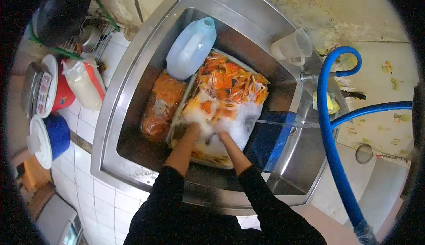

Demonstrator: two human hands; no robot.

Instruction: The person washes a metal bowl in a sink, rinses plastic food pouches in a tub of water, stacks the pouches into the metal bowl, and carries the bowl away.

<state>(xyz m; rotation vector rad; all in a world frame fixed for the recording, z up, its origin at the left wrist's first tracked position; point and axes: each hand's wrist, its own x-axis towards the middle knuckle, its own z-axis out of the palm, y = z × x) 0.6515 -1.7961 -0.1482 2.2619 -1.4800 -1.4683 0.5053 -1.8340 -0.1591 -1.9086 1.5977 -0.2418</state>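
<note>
Both my hands reach into a shallow tub [178,122] of white suds inside the steel sink. My left hand [193,129] dips into the foam [239,123] near the tub's left side, its fingers hidden. To its right, my right hand [223,135] is also in the suds, fingers covered. Orange plastic packets [223,80], wet and crumpled, pile up in the tub's far part, just beyond my hands. What my hands touch below the foam cannot be seen.
A bluish plastic jug [191,48] leans at the back left above an orange-brown bundle [163,105]. Right of the tub sits a blue box [270,141]; a thin water stream crosses there. A clear pitcher [292,47] stands on the rim, and a blue hose [330,130] loops along the right.
</note>
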